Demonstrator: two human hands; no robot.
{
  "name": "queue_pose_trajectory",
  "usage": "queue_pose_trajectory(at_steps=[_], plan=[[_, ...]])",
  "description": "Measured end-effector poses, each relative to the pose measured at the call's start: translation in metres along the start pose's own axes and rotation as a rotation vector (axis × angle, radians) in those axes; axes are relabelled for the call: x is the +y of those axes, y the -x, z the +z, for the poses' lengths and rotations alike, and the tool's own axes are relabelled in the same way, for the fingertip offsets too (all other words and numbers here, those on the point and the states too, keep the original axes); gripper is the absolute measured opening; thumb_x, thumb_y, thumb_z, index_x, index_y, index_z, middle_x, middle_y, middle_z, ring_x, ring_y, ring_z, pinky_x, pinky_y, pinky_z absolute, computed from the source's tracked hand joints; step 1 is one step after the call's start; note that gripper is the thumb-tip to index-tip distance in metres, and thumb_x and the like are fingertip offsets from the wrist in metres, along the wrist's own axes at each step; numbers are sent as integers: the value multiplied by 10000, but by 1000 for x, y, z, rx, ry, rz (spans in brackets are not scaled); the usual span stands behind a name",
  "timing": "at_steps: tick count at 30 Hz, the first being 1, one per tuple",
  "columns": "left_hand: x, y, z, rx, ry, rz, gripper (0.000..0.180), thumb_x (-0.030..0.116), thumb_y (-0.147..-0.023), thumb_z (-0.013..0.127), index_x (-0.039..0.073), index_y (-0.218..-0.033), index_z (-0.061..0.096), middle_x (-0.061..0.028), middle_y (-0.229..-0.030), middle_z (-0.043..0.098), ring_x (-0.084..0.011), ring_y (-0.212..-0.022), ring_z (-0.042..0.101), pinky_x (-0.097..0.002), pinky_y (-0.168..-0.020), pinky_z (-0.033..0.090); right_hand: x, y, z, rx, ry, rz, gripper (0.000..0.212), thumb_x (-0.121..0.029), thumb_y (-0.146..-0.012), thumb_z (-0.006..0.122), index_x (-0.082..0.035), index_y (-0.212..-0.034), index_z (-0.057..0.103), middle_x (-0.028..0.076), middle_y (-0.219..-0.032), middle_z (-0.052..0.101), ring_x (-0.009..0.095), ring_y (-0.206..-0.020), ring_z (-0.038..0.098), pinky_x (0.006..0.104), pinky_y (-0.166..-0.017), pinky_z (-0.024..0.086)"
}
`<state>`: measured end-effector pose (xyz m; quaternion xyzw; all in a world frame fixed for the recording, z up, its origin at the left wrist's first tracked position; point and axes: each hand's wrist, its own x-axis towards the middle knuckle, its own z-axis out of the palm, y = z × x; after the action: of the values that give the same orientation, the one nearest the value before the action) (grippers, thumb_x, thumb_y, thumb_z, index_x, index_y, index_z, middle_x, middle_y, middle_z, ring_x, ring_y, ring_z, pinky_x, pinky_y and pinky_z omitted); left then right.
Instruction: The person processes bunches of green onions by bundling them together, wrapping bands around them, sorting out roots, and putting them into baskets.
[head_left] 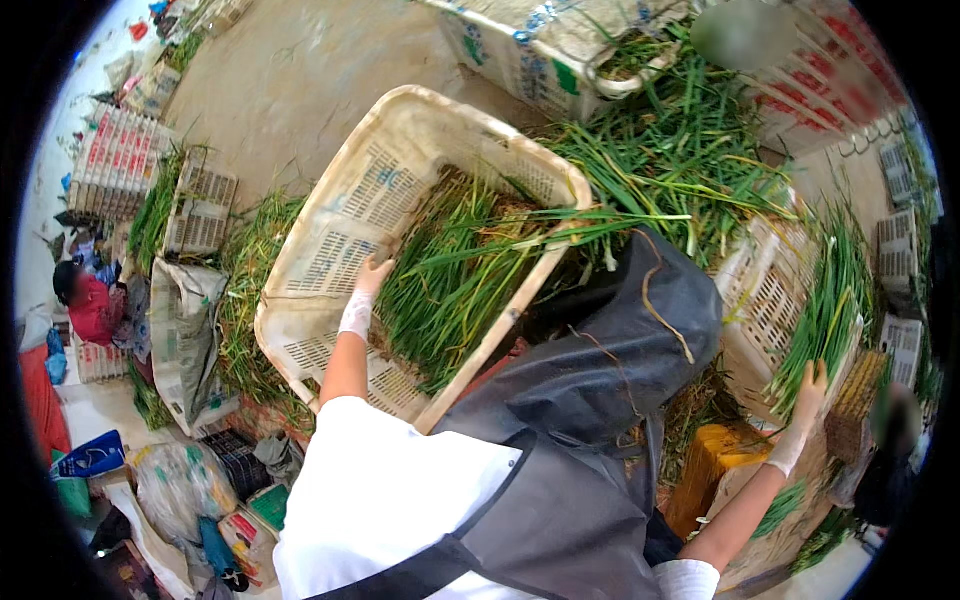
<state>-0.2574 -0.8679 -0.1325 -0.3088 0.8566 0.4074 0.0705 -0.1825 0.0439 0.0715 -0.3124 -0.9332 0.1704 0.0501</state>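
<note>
My left hand (371,280) reaches inside a large off-white plastic crate (340,200), its fingers apart, beside a heap of loose chive-like greens (450,270). The crate leans tilted at my front left, with brown debris among the leaves. At the far right, my right hand (808,393) is closed on the lower end of a bundle of chive-like greens (832,295). That bundle lies along the top of a second off-white slatted crate (768,285). Both wrists show a pale, thin glove or wrap. A dark apron (600,340) covers my lap.
More greens (680,140) are piled ahead, by a big white box (510,60). Yellow block-like object (705,470) sits by my right leg. Stacked crates (120,160), plastic bags (185,485) and a person in red (92,305) are at the left. Another person (890,460) is at the right edge.
</note>
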Motion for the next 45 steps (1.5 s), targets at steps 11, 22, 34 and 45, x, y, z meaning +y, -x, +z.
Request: queue_pose_trajectory(at_steps=[11, 22, 34, 45], plan=[[101, -32, 143, -230, -143, 377, 873, 355, -769, 732, 128, -1456, 243, -117, -1496, 236, -288, -1376, 219, -398, -1113, 234, -338, 26, 63, -329, -56, -875, 579, -61, -722, 678, -75, -1275, 505, 184, -1244, 534, 338, -1150, 503, 392, -970, 401], [72, -53, 169, -329, -486, 56, 1236, 741, -618, 653, 134, -1486, 16, -189, -1501, 195, -358, -1367, 227, -518, -1091, 194, -340, -35, 59, -318, -154, -729, 274, -140, -863, 580, -43, -1113, 633, 106, -1098, 642, 215, -992, 594, 312, -856, 455], [119, -78, 191, -433, -727, -54, 1135, 697, -568, 727, 118, -1439, 286, -189, -1418, 331, -345, -1271, 366, -483, -1010, 357, 114, -49, -66, 47, 260, 82, 537, -372, -953, 469, -41, -1372, 406, 175, -1308, 497, 329, -1118, 519, 381, -935, 413], [93, -85, 165, -378, -633, -91, 1367, 729, -503, 734, 182, -1484, -46, -226, -1521, -15, -400, -1403, 15, -539, -1111, 73, -19, -15, -28, 137, 396, -135, 389, -272, -948, 495, -79, -1287, 499, 150, -1276, 486, 330, -1150, 478, 399, -963, 380]])
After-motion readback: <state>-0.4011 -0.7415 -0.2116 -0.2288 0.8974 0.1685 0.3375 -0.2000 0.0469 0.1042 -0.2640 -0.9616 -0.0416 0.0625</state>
